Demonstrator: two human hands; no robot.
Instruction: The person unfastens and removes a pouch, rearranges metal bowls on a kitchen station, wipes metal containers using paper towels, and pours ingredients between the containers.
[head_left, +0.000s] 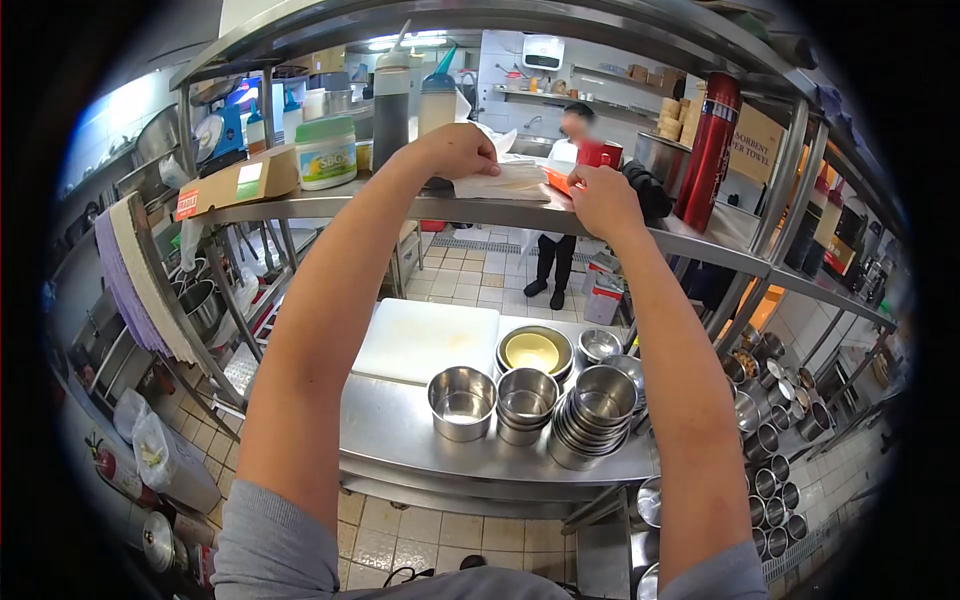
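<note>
Both my arms reach up to the metal shelf ahead. My left hand (452, 152) is over the left part of a flat, pale folded cloth or paper (508, 184), its fingers curled in; anything in them is hidden. At the right end of that pale piece, the fingertips of my right hand (607, 200) pinch a flat orange thing (558, 181), whose kind I cannot make out. Just left of my left hand stand two squeeze bottles, one dark (392, 105) and one with a blue-green nozzle (437, 105). A black bundle (648, 190) lies beyond my right hand.
Below are a white cutting board (428, 340), steel pots (462, 403), a stack of pots (592, 415) and a yellow bowl (531, 351). The shelf holds a green-lidded tub (326, 155), a cardboard box (240, 183) and a red cylinder (709, 150). Another person (562, 150) stands behind the shelf.
</note>
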